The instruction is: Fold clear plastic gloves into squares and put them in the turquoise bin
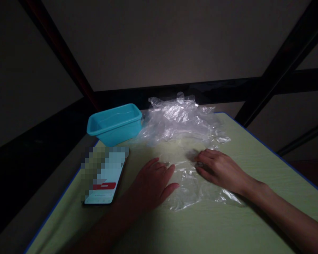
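Note:
A clear disposable plastic glove (187, 188) lies spread on the table in front of me. My left hand (155, 183) rests at its left side, thumb and forefinger apart, touching the film. On the other side my right hand (217, 169) has its fingers curled down onto the plastic near the glove's upper right part; the fingertips are partly hidden. Just beyond both hands is a loose, crinkled heap of clear plastic gloves (177, 118), with several finger shapes sticking up at its far edge.
A turquoise plastic basin (116, 130) stands at the back left corner of the pale green table (254, 158), which has a blue edge. A phone (106, 176) with a lit screen lies left of my left hand. Behind the table rises a wall (175, 42) with dark trim.

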Demonstrator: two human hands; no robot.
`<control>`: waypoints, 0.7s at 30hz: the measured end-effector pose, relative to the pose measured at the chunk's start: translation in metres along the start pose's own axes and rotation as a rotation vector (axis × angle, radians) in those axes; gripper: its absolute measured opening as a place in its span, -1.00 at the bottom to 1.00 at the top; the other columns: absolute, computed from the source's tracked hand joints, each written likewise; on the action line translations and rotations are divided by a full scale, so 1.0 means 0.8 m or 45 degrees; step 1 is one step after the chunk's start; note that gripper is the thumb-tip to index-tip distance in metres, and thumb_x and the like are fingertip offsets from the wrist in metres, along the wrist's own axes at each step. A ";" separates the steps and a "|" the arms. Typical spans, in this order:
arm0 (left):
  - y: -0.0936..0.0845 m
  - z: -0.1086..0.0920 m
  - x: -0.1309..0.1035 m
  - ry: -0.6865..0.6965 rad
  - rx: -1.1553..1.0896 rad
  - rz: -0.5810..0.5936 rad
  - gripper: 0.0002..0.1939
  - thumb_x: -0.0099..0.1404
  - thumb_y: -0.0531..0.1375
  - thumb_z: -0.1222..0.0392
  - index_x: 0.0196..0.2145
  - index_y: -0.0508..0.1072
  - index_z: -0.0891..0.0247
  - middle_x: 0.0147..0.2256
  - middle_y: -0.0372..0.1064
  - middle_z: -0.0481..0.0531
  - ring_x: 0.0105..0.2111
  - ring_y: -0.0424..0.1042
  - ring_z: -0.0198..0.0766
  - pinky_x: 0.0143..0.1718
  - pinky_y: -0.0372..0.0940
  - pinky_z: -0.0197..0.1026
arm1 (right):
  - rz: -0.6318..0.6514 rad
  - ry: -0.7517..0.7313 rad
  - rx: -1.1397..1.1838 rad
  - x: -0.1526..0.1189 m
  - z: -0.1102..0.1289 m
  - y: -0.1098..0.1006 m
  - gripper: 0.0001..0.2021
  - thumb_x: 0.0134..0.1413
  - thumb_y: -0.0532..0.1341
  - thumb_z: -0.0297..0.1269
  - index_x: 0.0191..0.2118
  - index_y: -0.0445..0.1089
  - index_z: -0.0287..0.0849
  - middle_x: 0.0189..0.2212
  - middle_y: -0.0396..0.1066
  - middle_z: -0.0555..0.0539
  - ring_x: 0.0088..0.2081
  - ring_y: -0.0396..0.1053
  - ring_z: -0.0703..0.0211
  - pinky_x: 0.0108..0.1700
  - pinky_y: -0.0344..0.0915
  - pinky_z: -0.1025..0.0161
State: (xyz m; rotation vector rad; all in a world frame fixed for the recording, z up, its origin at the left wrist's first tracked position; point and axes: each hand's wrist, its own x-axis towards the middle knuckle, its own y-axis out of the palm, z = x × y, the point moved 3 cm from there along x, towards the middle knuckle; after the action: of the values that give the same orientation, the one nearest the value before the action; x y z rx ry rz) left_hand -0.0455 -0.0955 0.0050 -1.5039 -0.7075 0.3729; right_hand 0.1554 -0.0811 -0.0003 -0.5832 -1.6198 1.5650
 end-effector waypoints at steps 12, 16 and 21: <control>0.020 -0.005 0.051 0.042 -0.118 -0.026 -0.80 0.26 0.10 0.27 -0.16 0.38 0.35 -0.05 0.35 0.15 -0.08 0.30 -0.13 -0.03 0.24 -0.09 | -0.394 0.408 0.667 0.000 -0.023 -0.008 -0.83 0.08 0.06 -0.29 -0.43 0.33 -0.18 -0.51 0.38 -0.06 -0.51 0.30 0.20 -0.49 0.20 0.28; 0.031 0.001 0.061 0.001 -0.126 -0.014 -0.75 0.26 0.11 0.25 -0.10 0.38 0.34 0.03 0.30 0.13 -0.07 0.25 -0.12 -0.02 0.22 -0.07 | -0.432 0.598 0.901 -0.001 -0.038 -0.007 -0.79 0.02 0.11 -0.14 -0.45 0.35 -0.17 -0.59 0.34 -0.02 -0.58 0.24 0.23 -0.56 0.14 0.28; 0.037 0.004 0.060 -0.028 -0.142 -0.047 -0.73 0.28 0.09 0.22 -0.08 0.37 0.34 0.03 0.31 0.11 -0.07 0.24 -0.11 -0.02 0.20 -0.05 | -0.443 0.680 1.187 0.001 -0.048 -0.011 -0.79 -0.16 0.23 -0.10 -0.50 0.38 -0.15 -0.57 0.38 -0.02 -0.57 0.26 0.26 -0.54 0.19 0.28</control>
State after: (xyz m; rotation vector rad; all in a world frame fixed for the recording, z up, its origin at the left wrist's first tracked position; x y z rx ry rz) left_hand -0.0052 -0.0610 -0.0151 -1.5918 -0.7836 0.3267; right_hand 0.1876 -0.0584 0.0056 -0.1566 -0.4560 1.5161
